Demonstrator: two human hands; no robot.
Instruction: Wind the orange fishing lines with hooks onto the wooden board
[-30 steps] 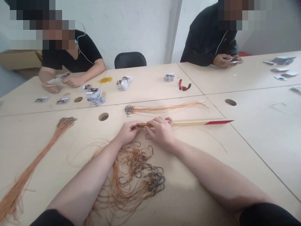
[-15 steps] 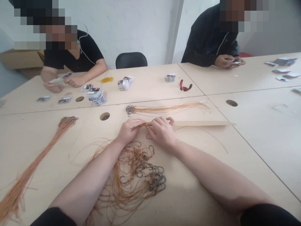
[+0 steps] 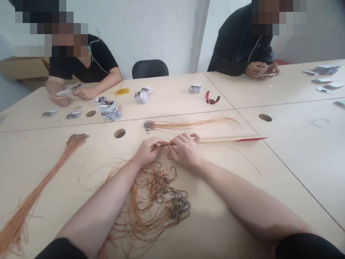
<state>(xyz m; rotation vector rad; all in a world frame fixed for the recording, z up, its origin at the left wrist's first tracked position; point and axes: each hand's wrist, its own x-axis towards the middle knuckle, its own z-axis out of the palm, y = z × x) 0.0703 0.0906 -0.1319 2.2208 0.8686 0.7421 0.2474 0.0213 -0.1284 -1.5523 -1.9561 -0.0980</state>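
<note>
My left hand (image 3: pixel 147 151) is closed in a pinch on the left end of a long, thin, flat strip (image 3: pixel 219 140), pale with red toward its right tip. Just to the right, my right hand (image 3: pixel 187 151) is closed around the same strip, its index finger raised. Orange-brown cord appears to lie along the strip between my hands; how it is fastened is hidden. A loose cord end (image 3: pixel 249 158) curves out to the right. Nearer me lies a tangled heap of dark fish hooks (image 3: pixel 179 207) with orange lines. A small red rectangular outline (image 3: pixel 170 156) shows beneath my right hand.
Beyond my hands lies a straight bundle of hooked lines (image 3: pixel 185 125); another bundle (image 3: pixel 51 180) lies at left. Red-handled pliers (image 3: pixel 212 98) stand in a table hole. Stacked small packs (image 3: pixel 109 109) sit farther back. Two people handle small packs across the table.
The strip has turned about its length, so red now shows near its right tip and its face looks narrower. My left fingers have shifted slightly; my right hand is nearly unmoved.
</note>
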